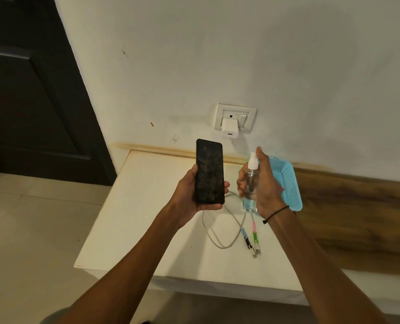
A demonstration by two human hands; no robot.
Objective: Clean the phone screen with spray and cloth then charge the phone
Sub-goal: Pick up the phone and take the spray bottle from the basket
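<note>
While left hand (189, 195) grips phone (209, 171), right hand (264, 183) spray bottle (251, 181)

Two bare forearms reach in from the bottom edge, with no sleeves in view. The left hand (189, 195) wears nothing. A thin black cord bracelet (276, 213) with a small knot circles the wrist below the right hand (264, 185).
</note>
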